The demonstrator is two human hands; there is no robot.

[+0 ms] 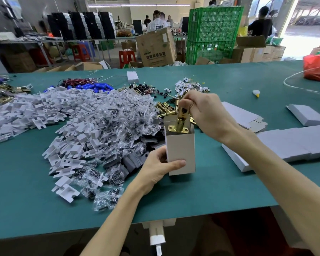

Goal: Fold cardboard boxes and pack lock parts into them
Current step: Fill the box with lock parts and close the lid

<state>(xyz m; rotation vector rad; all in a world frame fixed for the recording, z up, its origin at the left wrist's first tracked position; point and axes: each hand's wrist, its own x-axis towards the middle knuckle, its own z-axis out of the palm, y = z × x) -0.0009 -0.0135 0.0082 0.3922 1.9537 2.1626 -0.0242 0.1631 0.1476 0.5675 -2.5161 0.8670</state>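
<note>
At the near centre of the counter [229,191], the box [181,145] stands upright with its top open. The left hand [155,169] grips the box low down, thumb laid across the front face. Whether the base rests on the counter or sits just clear of it cannot be told from this angle. The right hand [207,113] pinches the upper end of a brass latch [181,121] from above. The latch hangs roughly upright over the box mouth, with its faceplate at rim level, touching or just inside the walls.

Step in hand: packing. The box is folded, and the latch is entering but not yet seated.

Next move, as judged:
1. Square the faceplate to the opening so that its corners clear the walls.
2. Lower the latch to the bottom while the left hand steadies the box against tipping.
3. Release the latch.

Further parts lie to the left: loose latches [164,108], screw bags [118,111] and white inserts [54,102]. Flat boxes [294,141] lie to the right. The top flaps remain to be closed.
</note>
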